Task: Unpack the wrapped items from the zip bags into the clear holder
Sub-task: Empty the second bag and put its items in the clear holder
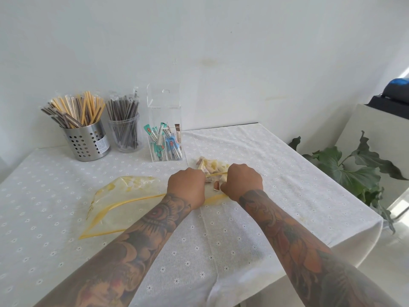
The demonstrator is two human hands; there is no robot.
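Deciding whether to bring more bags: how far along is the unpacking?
Partly done. The clear holder already holds wrapped sticks, and one zip bag lies flat, apparently emptied. The left hand and right hand grip the top of a second bag, still full; its contents remain to transfer.

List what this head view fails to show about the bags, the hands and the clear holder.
- Fingertips of left hand and right hand: curled under the knuckles, so the exact grip on the full zip bag is hidden.
- Count of wrapped items in that bag: hands cover part of it.
- Print on packets in the clear holder: too small.
- Whether the flat zip bag is fully empty: unclear through the film.
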